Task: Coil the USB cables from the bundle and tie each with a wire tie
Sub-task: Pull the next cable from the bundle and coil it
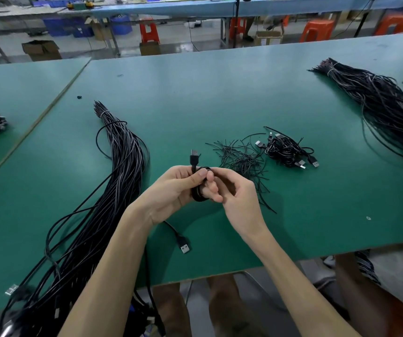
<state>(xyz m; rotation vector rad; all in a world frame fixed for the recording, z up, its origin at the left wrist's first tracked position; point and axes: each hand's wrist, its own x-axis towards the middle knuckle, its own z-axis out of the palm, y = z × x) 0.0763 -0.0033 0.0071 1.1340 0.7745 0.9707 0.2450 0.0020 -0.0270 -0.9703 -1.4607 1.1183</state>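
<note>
Most cables lie uncoiled in the bundle [120,166] at left of frame. At centre our left hand [171,190] grips a wound coil [199,190], plug up, while our right hand [234,193] pinches its top; we see no tie on it. Further right lie loose ties [242,159], then a few finished coils [285,149].

Bare forearms [113,259], left hand [171,188], right hand [239,200], short nails, bare knees [171,307]

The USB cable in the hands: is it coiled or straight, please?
Coiled: the USB cable shows stacked loops, held by left hand and right hand.
</note>
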